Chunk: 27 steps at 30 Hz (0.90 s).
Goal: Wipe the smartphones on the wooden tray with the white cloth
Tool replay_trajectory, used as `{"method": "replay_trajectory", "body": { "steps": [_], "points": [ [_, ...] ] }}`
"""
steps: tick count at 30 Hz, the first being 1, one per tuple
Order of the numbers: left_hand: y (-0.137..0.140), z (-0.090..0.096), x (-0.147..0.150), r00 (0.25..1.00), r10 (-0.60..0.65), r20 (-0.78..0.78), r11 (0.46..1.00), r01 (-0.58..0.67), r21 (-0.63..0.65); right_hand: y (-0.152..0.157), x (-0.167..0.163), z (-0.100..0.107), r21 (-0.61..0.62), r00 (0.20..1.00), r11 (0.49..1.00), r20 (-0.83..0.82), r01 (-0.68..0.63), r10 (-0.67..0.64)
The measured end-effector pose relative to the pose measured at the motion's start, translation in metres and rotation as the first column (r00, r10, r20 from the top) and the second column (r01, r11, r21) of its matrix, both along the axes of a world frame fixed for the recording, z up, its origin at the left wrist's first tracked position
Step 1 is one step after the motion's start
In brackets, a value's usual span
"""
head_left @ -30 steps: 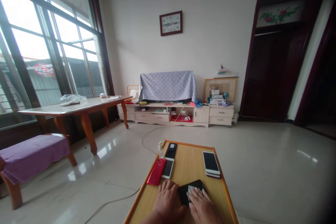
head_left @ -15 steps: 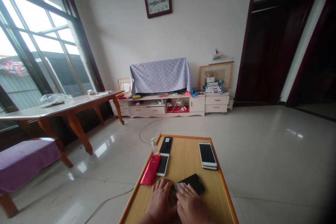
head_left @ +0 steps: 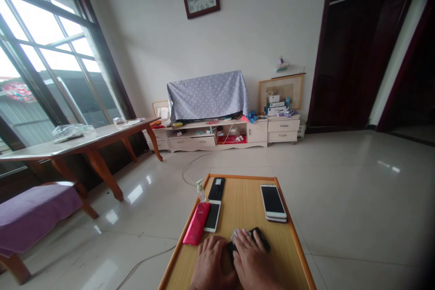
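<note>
A black smartphone (head_left: 265, 239) lies at a slant on the wooden tray table, largely covered by my hands. My right hand (head_left: 253, 258) lies over its screen, fingers stretched forward and pressing a small greyish-white wipe (head_left: 235, 234) against the glass. At the phone's left end is my left hand (head_left: 211, 258), its fingers bent and its thumb side against the phone's edge. To the left lie a red phone (head_left: 197, 224), a white phone with a dark screen (head_left: 213, 216) partly beneath it, and a black phone (head_left: 216, 188). A clear pump bottle (head_left: 201, 191) stands beside them.
Stacked white phones (head_left: 273, 201) lie near the right rim of the wooden tray table (head_left: 243, 204). Beyond it, a low cabinet (head_left: 193, 142) carries a cloth-covered object (head_left: 209, 95). A long table (head_left: 102, 133) and a purple-covered bench (head_left: 37, 210) stand left. A cable (head_left: 146, 260) crosses the floor.
My right hand and the wipe have shifted slightly up the phone's screen, with the fingers a little more spread. My left hand stays at the phone's left end. The view has tilted slightly.
</note>
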State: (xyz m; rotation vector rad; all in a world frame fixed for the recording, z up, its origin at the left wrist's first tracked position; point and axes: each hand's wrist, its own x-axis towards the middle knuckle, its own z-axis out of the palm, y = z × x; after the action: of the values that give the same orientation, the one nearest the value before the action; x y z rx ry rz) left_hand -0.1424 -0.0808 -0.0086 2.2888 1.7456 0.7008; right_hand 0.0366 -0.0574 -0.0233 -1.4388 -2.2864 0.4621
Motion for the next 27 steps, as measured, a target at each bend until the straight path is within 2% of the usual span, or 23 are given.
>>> {"method": "replay_trajectory", "body": {
  "steps": [4, 10, 18, 20, 25, 27],
  "points": [
    [0.000, 0.002, 0.001, 1.000, 0.010, 0.001, 1.000, -0.010, -0.007, 0.000, 0.002, -0.006, 0.031, 0.999, 0.999, 0.035, 0.016, -0.017],
    [-0.001, 0.000, 0.003, 1.000, -0.004, 0.001, 1.000, 0.004, -0.009, -0.013, -0.003, -0.003, 0.019, 0.997, 0.997, -0.038, -0.069, 0.069],
    [0.002, 0.000, 0.008, 0.999, 0.020, -0.046, 1.000, -0.020, -0.011, 0.015, 0.036, 0.006, 0.018, 0.980, 0.980, 0.033, 0.198, -0.199],
    [0.002, 0.000, 0.008, 0.999, 0.014, -0.052, 1.000, -0.015, -0.022, 0.006, 0.030, 0.007, 0.011, 0.986, 0.986, 0.026, 0.166, -0.166],
    [0.003, -0.005, 0.008, 0.999, 0.008, -0.052, 1.000, -0.010, -0.026, -0.032, 0.002, 0.009, -0.003, 0.997, 0.998, -0.061, -0.057, 0.057],
    [0.003, -0.007, 0.008, 0.998, 0.004, -0.057, 1.000, -0.005, -0.022, -0.032, 0.004, 0.011, -0.009, 0.996, 0.998, -0.073, -0.054, 0.054]
  ]
}}
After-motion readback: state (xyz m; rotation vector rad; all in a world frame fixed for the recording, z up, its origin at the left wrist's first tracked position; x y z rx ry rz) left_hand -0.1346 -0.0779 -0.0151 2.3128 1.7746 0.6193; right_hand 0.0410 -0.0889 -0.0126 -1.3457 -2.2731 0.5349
